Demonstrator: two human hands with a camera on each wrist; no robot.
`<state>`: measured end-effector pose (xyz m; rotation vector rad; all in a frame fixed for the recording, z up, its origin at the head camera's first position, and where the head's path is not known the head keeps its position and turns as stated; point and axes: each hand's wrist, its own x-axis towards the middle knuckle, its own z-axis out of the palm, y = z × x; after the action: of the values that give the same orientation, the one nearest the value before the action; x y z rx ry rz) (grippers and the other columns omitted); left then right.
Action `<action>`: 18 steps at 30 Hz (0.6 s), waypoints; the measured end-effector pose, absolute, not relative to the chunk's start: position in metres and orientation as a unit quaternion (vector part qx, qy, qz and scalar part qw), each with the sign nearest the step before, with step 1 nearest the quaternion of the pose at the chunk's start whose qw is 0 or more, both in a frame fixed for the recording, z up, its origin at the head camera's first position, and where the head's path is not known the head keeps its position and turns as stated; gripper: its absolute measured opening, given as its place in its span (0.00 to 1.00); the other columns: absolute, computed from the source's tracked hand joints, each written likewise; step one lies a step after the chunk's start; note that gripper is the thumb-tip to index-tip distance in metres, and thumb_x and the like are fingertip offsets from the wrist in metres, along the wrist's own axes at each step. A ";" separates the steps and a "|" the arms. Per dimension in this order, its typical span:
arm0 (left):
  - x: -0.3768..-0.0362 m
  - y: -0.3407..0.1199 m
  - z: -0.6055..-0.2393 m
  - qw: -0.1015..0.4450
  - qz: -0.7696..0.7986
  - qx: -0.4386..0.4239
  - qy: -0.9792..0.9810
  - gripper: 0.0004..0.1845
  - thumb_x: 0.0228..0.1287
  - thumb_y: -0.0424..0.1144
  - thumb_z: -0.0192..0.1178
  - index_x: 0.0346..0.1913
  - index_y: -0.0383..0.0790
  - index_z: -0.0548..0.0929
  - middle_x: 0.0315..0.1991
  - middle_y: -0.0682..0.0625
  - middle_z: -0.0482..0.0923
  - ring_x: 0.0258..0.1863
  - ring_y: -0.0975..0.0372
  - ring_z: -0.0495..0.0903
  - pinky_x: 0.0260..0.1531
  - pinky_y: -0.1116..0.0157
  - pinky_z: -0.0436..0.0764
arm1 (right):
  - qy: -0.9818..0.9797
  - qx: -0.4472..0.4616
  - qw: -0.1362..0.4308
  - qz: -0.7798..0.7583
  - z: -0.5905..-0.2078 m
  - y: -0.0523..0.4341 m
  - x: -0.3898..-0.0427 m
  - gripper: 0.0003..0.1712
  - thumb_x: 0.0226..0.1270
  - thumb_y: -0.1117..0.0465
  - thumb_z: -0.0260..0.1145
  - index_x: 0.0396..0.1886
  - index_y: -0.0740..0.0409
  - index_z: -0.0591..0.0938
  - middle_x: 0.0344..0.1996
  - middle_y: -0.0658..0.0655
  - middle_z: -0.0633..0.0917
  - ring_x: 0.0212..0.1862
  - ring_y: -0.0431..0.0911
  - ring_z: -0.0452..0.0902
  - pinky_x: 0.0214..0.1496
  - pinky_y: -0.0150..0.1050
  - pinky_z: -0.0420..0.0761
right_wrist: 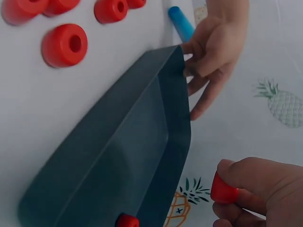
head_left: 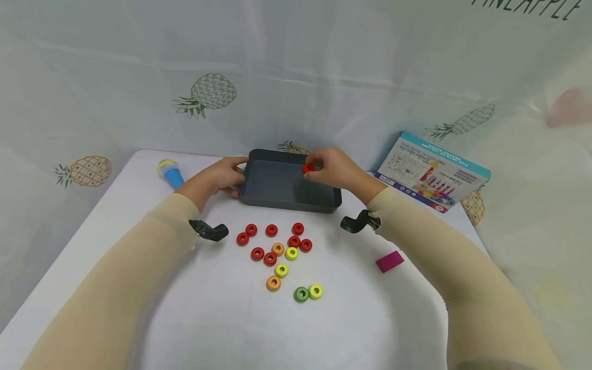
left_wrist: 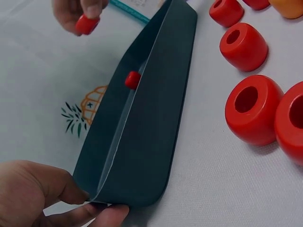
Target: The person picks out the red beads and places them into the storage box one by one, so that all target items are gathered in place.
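My right hand (head_left: 335,167) pinches a red bead (head_left: 308,168) between thumb and fingers above the right part of a dark grey tray (head_left: 289,206). Another red bead (left_wrist: 133,80) lies inside the tray, as both wrist views show; in the head view the right hand hides it. My left hand (head_left: 225,174) touches the tray's left end, its fingers spread along the outer wall. On the table in front of the tray are several loose red beads (head_left: 271,230), two orange beads (head_left: 273,283), yellow beads (head_left: 281,270) and one green bead (head_left: 301,294).
A blue toy microphone (head_left: 173,177) lies beyond the left forearm. At the back right leans a printed toy box (head_left: 430,174). A magenta rectangular piece (head_left: 390,261) lies near the right forearm. Pineapple-printed cloth (head_left: 324,77) hangs behind the white table (head_left: 208,318).
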<state>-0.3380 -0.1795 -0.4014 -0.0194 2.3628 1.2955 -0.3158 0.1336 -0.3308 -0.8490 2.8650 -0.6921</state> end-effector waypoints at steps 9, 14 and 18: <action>-0.335 -0.179 -0.400 0.223 0.472 -0.011 0.853 0.43 0.67 0.29 0.54 0.82 0.53 0.53 0.66 0.38 0.68 0.53 0.49 0.79 0.33 0.59 0.89 | 0.934 -0.270 0.060 -0.225 -0.332 0.117 -0.341 0.14 0.64 0.55 0.73 0.46 0.57 0.86 0.40 0.54 0.87 0.38 0.47 0.80 0.41 0.42 0.81; -0.334 -0.177 -0.399 0.220 0.475 -0.007 0.852 0.43 0.67 0.29 0.54 0.82 0.53 0.53 0.66 0.38 0.69 0.53 0.48 0.78 0.33 0.59 0.89 | 0.933 -0.273 0.061 -0.226 -0.328 0.111 -0.350 0.14 0.64 0.57 0.73 0.46 0.58 0.86 0.43 0.56 0.87 0.46 0.49 0.80 0.49 0.45 0.81; -0.334 -0.177 -0.399 0.217 0.476 -0.003 0.852 0.42 0.68 0.29 0.54 0.82 0.52 0.53 0.67 0.37 0.69 0.53 0.48 0.79 0.33 0.59 0.89 | 0.933 -0.271 0.065 -0.229 -0.326 0.108 -0.357 0.15 0.64 0.58 0.73 0.47 0.59 0.87 0.45 0.56 0.87 0.50 0.50 0.79 0.53 0.46 0.81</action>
<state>-0.3337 -0.1772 -0.3985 -0.0082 2.3595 1.3190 -0.3571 0.1075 -0.3262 -0.8168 2.8140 -0.6922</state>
